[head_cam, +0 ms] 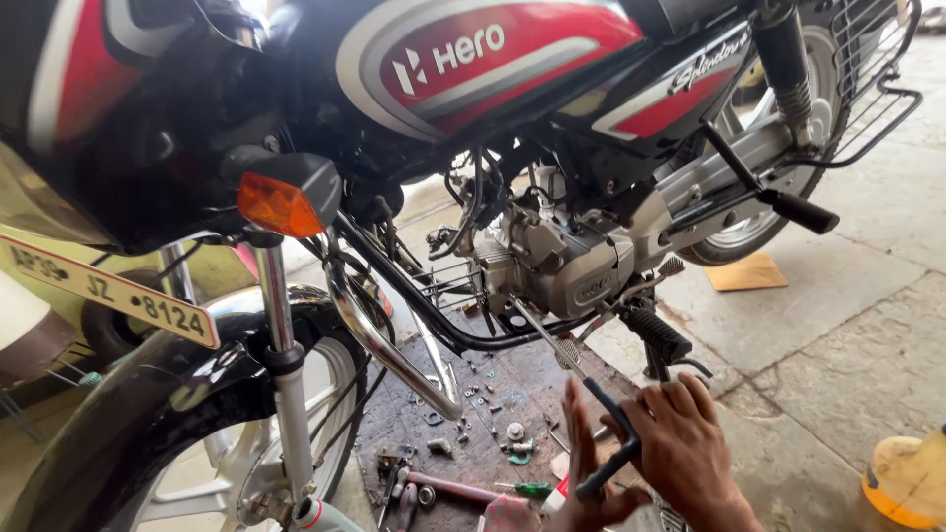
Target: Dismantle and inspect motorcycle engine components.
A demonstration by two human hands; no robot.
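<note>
A black and red motorcycle (493, 59) stands before me, its silver engine (562, 261) at centre. My right hand (685, 448) is closed around the black handle of a long T-handle wrench (613, 419). The wrench's metal shaft runs up and left toward the underside of the engine. My left hand (583, 478) sits just left of it, fingers spread and pointing up, its palm against the lower end of the handle. Both hands are low, in front of the black footrest (655, 335).
Several loose bolts and washers (512, 433), a green-handled screwdriver (532, 488) and other tools lie on a dark board (512, 379) under the bike. The front wheel (197, 433) and chrome guard bar (389, 350) fill the left. A yellow container (907, 483) stands at right, with cardboard (746, 271) beyond.
</note>
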